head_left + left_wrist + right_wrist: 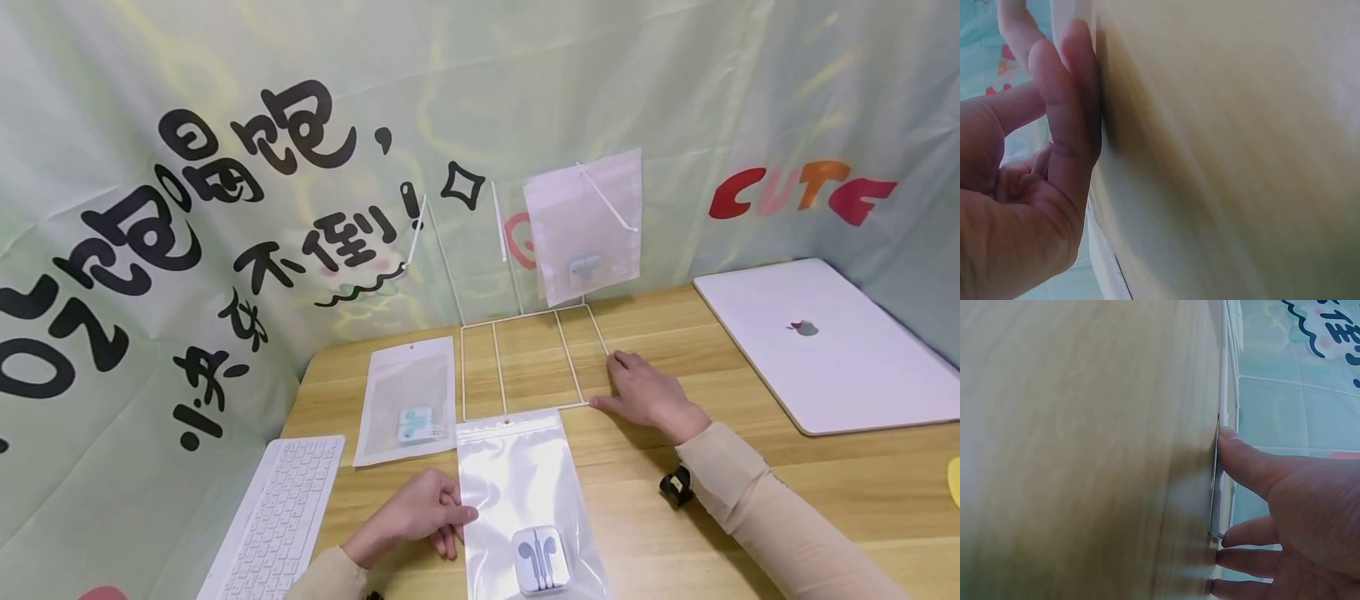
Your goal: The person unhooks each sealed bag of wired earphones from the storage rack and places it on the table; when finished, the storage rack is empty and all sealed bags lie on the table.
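My left hand [431, 512] pinches the left edge of a white zip pouch [513, 467] between thumb and fingers. The pouch lies flat, with a clear case of wired earphones [542, 560] showing through its lower part. At the front right corner of a white wire rack [531, 408], my right hand [645, 390] has its thumb on the front rail and its fingers beside the right rail. Those fingers look spread and fairly straight in the right wrist view. A similar pouch [585, 217] hangs on the rack's right hook, and another pouch [405, 375] lies left of the rack.
At the left edge lies a white keyboard [281, 508]. A closed silver laptop [840, 350] sits at the right of the wooden table [645, 533]. Behind the rack hangs a printed cloth [585, 92]. A yellow thing [954, 481] peeks in at the right.
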